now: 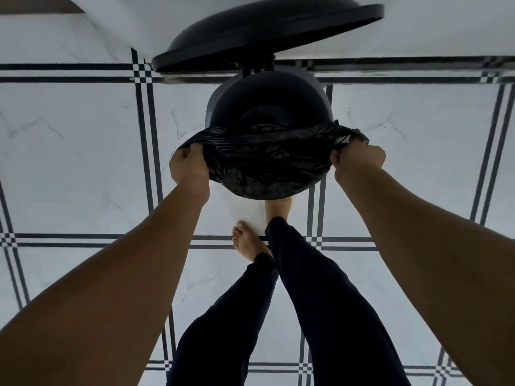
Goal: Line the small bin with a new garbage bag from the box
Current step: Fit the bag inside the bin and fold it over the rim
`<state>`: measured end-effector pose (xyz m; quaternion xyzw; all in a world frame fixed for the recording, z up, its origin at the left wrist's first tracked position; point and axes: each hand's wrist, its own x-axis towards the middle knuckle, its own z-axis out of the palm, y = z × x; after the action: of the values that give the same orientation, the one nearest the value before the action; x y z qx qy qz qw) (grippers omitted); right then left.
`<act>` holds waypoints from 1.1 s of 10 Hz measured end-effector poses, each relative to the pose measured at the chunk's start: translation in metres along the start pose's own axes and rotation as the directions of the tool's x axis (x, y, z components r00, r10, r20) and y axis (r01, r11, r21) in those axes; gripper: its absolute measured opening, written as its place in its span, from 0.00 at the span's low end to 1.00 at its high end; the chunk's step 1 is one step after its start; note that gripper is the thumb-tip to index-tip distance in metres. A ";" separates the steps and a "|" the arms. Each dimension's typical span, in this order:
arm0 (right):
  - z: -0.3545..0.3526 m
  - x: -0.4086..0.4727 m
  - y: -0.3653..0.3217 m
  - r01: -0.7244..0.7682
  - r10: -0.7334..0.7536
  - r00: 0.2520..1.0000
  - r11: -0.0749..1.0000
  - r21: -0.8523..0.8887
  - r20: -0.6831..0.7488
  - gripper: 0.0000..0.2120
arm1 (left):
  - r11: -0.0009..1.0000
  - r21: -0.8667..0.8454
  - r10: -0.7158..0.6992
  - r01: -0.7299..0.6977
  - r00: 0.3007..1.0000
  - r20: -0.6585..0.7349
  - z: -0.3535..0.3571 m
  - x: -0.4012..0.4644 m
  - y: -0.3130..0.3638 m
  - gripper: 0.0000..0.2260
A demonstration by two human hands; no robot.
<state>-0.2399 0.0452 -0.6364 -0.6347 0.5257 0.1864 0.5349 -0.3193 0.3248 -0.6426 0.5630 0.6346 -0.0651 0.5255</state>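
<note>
A small round dark bin (269,104) stands on the tiled floor with its black lid (250,37) tipped up behind it. A black garbage bag (264,160) is stretched over the near half of the bin's rim, and some of it hangs inside. My left hand (189,168) grips the bag's edge at the left side of the rim. My right hand (358,162) grips the edge at the right side. The far part of the rim is bare. The box is not in view.
White floor tiles (83,162) with dark line borders lie all around. My right foot (278,207) presses near the bin's base, partly hidden by the bag, and my left foot (248,240) stands just behind it. A white wall base (418,29) runs behind the bin.
</note>
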 end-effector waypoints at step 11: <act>0.093 0.019 -0.042 0.730 -0.594 0.638 0.264 -0.631 0.490 0.26 | 0.639 0.330 0.522 -0.695 0.707 0.477 0.037 0.020 0.026 0.27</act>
<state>-0.1662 0.1122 -0.6642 -0.9427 0.0271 0.2041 0.2627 -0.2727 0.3222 -0.6607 0.8387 0.2652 -0.1341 0.4563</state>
